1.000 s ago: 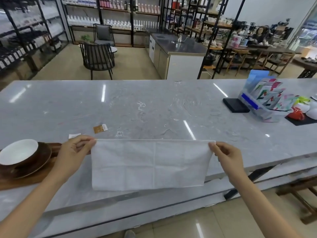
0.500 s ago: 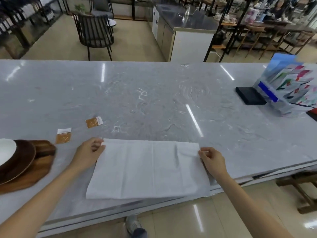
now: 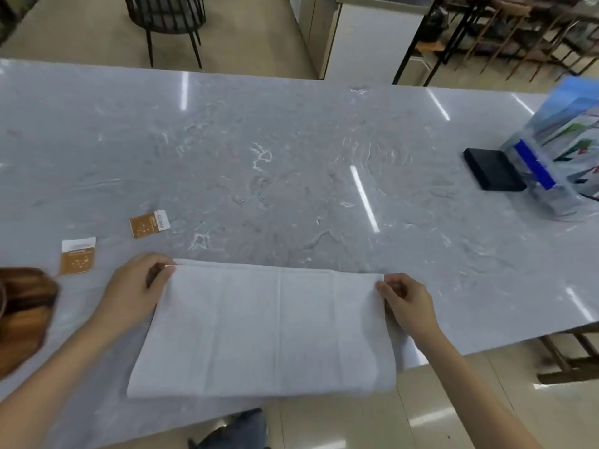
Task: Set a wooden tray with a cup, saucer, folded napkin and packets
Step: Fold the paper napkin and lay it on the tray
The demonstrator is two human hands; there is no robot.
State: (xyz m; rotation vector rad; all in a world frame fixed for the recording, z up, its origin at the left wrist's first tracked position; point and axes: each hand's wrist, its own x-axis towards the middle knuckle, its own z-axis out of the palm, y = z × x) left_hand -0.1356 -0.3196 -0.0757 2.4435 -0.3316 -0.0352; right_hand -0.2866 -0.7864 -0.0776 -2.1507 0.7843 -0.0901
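Note:
A white napkin (image 3: 269, 328) lies spread flat near the front edge of the grey marble counter (image 3: 291, 176). My left hand (image 3: 133, 293) pinches its far left corner and my right hand (image 3: 408, 303) pinches its far right corner. Two orange-and-white packets lie to the left, one (image 3: 78, 256) close to the tray and another (image 3: 149, 224) a little farther back. Only the end of the wooden tray (image 3: 22, 312) shows at the left edge; the cup and saucer are out of view.
A black flat box (image 3: 494, 169) and a clear holder of coloured leaflets (image 3: 560, 163) sit at the far right of the counter. Beyond the counter stand a dark chair (image 3: 168, 17) and a cabinet (image 3: 359, 30). The counter's front edge runs just under the napkin.
The napkin went from hanging in the air between my hands to lying flat on the counter. The view tilted down, so the saucer and cup left the frame.

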